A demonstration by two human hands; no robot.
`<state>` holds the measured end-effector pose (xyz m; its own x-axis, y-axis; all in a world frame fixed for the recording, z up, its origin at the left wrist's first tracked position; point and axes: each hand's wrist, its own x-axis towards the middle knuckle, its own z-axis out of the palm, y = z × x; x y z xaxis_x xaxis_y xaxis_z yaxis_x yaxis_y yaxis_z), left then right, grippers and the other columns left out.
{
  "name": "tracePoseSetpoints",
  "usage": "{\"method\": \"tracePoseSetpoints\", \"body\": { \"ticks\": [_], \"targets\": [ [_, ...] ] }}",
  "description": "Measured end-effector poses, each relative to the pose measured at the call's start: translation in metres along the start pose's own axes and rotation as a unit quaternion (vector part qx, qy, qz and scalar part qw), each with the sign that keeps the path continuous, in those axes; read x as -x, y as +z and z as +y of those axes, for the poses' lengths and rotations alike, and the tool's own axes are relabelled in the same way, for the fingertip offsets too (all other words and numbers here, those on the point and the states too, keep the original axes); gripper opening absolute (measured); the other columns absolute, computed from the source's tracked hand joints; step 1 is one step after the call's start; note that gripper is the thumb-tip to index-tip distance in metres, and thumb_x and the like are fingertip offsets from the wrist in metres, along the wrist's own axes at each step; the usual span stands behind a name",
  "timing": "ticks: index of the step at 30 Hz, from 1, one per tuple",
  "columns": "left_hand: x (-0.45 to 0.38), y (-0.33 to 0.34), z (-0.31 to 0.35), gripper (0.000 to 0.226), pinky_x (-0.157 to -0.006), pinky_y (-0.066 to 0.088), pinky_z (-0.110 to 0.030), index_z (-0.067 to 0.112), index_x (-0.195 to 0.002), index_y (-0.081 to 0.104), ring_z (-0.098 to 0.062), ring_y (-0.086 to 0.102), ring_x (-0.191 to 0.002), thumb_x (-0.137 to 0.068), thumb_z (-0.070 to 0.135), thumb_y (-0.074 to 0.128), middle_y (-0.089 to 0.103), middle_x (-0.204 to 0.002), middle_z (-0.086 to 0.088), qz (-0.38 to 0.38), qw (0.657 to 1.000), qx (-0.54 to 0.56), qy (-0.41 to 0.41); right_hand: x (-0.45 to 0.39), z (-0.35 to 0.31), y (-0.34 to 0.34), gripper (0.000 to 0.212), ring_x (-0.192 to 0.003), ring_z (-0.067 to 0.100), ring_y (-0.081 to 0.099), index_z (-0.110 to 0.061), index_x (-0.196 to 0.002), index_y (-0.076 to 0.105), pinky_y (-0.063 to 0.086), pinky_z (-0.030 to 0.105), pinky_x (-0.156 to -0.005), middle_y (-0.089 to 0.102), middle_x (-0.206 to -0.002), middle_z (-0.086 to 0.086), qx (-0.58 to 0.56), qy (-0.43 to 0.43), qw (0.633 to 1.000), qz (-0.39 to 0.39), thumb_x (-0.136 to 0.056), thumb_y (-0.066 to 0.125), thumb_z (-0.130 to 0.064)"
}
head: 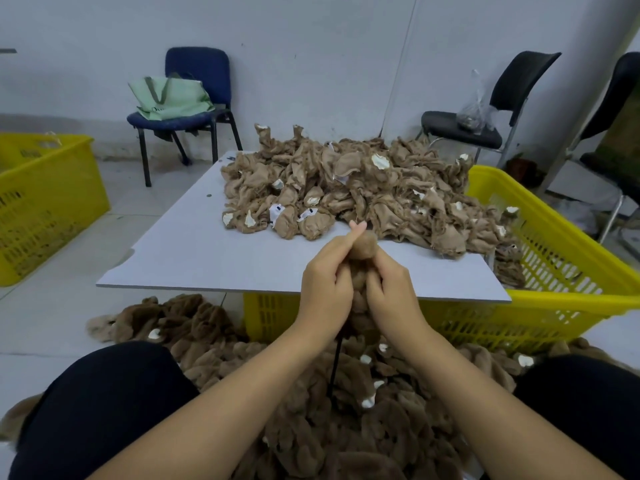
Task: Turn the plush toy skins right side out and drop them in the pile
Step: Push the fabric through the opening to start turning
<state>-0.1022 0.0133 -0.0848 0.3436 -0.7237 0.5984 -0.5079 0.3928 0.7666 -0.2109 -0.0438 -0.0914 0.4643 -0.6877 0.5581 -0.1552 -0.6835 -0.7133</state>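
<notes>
I hold one brown plush toy skin (362, 249) upright between both hands over the near edge of the white board (194, 251). My left hand (325, 282) grips its left side with the thumb raised. My right hand (391, 285) grips its right side. A furry rounded end sticks out above my fingers. A thin black stick (335, 368) hangs down below my hands. A heap of inside-out tan skins (363, 188) lies on the far half of the board. A pile of furry brown skins (311, 393) covers the floor between my knees.
A yellow crate (554, 278) stands under and right of the board, another yellow crate (45, 202) at far left. A blue chair (194, 98) with a green bag (169, 95) and two black chairs (485, 109) stand by the wall.
</notes>
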Motion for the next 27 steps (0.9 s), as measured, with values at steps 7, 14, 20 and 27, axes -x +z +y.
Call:
{"method": "tracePoseSetpoints", "body": {
  "ticks": [7,14,20,27],
  "targets": [
    [0.0,0.001,0.001,0.05,-0.086,0.055,-0.023,0.026,-0.137,0.062,-0.002,0.065,-0.1,-0.096,0.004,0.044,0.071,-0.114,0.008,0.004,0.998,0.006,-0.062,0.003,0.002,0.001,0.048,-0.056,0.013,0.055,-0.046,-0.129,0.053,0.042,0.027,-0.05,0.061,-0.075,-0.003,-0.009,0.002,1.0,-0.003,-0.097,0.037,-0.013],
    [0.01,0.008,-0.005,0.028,-0.056,0.036,-0.027,0.027,-0.082,0.052,-0.013,0.055,-0.067,-0.1,0.008,0.041,0.055,-0.072,0.006,-0.068,0.985,-0.096,-0.124,0.02,0.011,0.012,0.033,-0.065,0.01,0.063,-0.036,-0.126,0.055,0.049,0.032,-0.053,0.067,-0.076,-0.008,-0.003,0.103,0.994,-0.038,-0.107,0.038,-0.016],
    [-0.003,0.0,0.011,0.022,-0.056,0.031,-0.027,0.032,-0.07,0.037,-0.008,0.047,-0.062,-0.092,0.032,0.037,0.044,-0.066,0.01,-0.085,0.984,-0.138,-0.079,0.014,-0.009,0.012,0.019,-0.074,0.015,0.064,-0.018,-0.11,0.061,0.051,0.039,-0.061,0.069,-0.085,0.0,0.069,0.089,0.993,-0.045,-0.104,0.044,-0.022],
    [-0.033,0.0,0.015,0.05,-0.057,0.036,-0.031,0.023,-0.051,0.04,-0.019,0.046,-0.053,-0.098,0.035,0.055,0.044,-0.047,0.01,-0.066,0.968,-0.152,-0.189,0.011,-0.024,0.012,0.024,-0.059,0.023,0.05,-0.013,-0.074,0.051,0.028,0.035,-0.05,0.057,-0.066,0.007,0.129,0.078,0.988,-0.038,-0.093,0.044,-0.024]
  ]
}}
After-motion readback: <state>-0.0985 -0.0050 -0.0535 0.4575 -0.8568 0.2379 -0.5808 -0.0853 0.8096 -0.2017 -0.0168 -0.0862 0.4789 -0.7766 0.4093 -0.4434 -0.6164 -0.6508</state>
